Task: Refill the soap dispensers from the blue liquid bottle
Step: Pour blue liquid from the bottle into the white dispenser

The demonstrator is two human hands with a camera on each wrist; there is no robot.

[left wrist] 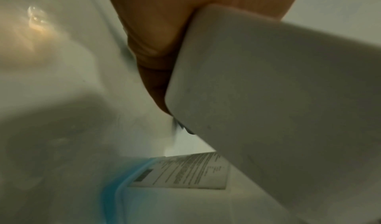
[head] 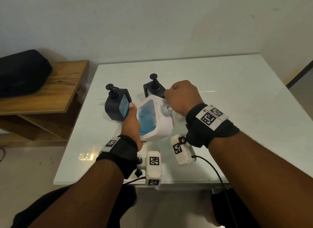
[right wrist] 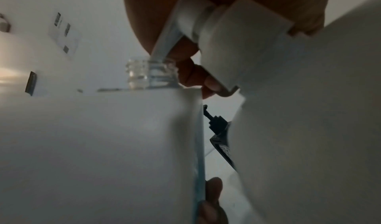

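Observation:
A white square bottle with a blue liquid window leans over in the middle of the glass table. My left hand grips its left side, thumb along the front edge; the left wrist view shows this palm against the bottle's white corner. My right hand is curled just above the clear open neck. In the right wrist view its fingers hold a white pump head whose tube reaches down into the neck. Two black pump dispensers stand behind, one left and one at the back.
A black case lies on a wooden shelf left of the table. The table's near edge is close to my forearms, with camera cables hanging over it. A pale wall stands behind the table.

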